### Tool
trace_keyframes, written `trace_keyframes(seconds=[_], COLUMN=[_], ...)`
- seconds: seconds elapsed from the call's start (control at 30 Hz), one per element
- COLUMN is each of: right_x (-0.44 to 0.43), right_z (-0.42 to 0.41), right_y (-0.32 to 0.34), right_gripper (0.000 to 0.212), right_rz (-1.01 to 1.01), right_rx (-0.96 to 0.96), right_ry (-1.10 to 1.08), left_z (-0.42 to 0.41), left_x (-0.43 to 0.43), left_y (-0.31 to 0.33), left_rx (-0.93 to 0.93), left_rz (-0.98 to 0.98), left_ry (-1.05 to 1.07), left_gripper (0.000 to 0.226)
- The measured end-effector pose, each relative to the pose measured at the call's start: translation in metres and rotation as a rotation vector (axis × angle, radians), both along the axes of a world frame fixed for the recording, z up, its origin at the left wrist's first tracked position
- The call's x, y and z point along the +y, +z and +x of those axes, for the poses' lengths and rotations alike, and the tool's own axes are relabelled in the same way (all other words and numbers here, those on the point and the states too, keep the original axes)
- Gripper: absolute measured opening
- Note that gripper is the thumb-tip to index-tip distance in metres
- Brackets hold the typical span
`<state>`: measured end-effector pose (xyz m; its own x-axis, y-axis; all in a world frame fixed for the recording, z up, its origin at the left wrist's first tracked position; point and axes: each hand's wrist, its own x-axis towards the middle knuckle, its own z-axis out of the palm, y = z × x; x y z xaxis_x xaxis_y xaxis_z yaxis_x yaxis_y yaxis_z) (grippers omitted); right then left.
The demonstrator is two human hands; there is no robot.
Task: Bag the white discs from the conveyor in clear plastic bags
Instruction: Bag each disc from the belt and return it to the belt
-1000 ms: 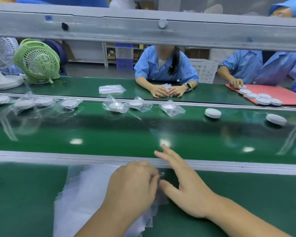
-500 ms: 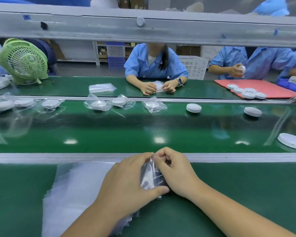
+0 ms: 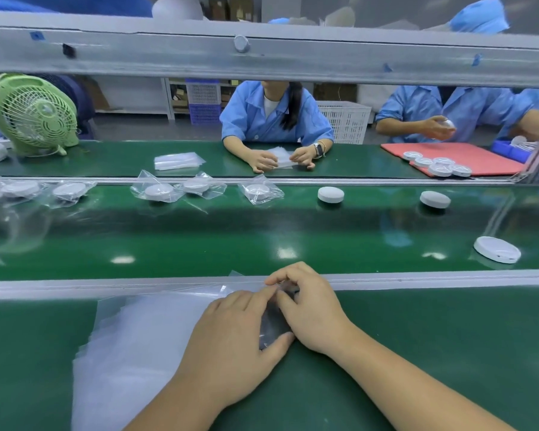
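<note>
**Fingers close on one bag as the discs drift left**

Since a second ago the right hand (image 3: 311, 309) has gone from flat, spread fingers to curled ones. It now meets the left hand (image 3: 231, 337) over a single clear bag (image 3: 274, 321). Both hands pinch that bag: the left with its thumb below and fingers above, the right at the upper edge, close against the metal rail. The bag lies at the right end of the stack of bags (image 3: 131, 353), which fans out over the near green table (image 3: 433, 337) under the left forearm.

On the conveyor belt (image 3: 262, 231) the loose white discs have slid leftwards. The nearest disc (image 3: 497, 249) sits by the near edge at far right (well apart from the hands). Two more, the middle disc (image 3: 330, 194) and the far disc (image 3: 435, 199), lie along the far edge. Left of them lie bagged discs (image 3: 159, 191), spread in a row towards the left end.

Across the belt a worker in blue (image 3: 274, 116) handles a bag of their own. A green fan (image 3: 33, 115) stands at far left, and a red mat (image 3: 479, 154) with more discs lies at right.
</note>
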<state>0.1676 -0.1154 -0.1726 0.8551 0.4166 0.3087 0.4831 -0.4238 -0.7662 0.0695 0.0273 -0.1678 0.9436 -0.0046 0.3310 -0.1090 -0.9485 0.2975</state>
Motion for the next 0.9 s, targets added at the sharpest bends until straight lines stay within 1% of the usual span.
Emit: trace_keyframes(seconds=[0.13, 0.3, 0.37, 0.43, 0.57, 0.63, 0.9], right_x=[-0.0011, -0.0036, -0.0062, -0.0079, -0.0062, -0.0054, -0.0055], right_z=[-0.0017, -0.0026, -0.0025, -0.0025, -0.0015, -0.0009, 0.0016], right_y=[0.0051, 0.0086, 0.0091, 0.0098, 0.0093, 0.0077, 0.0056], right_gripper=[0.034, 0.029, 0.032, 0.037, 0.053, 0.056, 0.044], right_rz=[0.071, 0.104, 0.122, 0.095, 0.054, 0.04, 0.052], right_rx=[0.052, 0.084, 0.104, 0.1, 0.1, 0.095, 0.114], right_ry=[0.023, -0.009, -0.003, 0.01, 0.026, 0.033, 0.041], left_z=[0.0007, 0.0017, 0.0022, 0.0023, 0.0028, 0.0033, 0.0023], left_x=[-0.0004, 0.001, 0.0016, 0.002, 0.0023, 0.0021, 0.0023], left_y=[0.0004, -0.0025, -0.0036, -0.004, -0.0052, -0.0053, -0.0049], left_rx=[-0.011, 0.002, 0.011, 0.016, 0.021, 0.023, 0.027], left_rz=[-0.044, -0.028, -0.013, 0.007, 0.034, 0.041, 0.03], left_ry=[0.0, 0.008, 0.003, 0.001, 0.008, 0.008, 0.001], left_gripper=[0.062, 0.063, 0.062, 0.062, 0.066, 0.066, 0.066])
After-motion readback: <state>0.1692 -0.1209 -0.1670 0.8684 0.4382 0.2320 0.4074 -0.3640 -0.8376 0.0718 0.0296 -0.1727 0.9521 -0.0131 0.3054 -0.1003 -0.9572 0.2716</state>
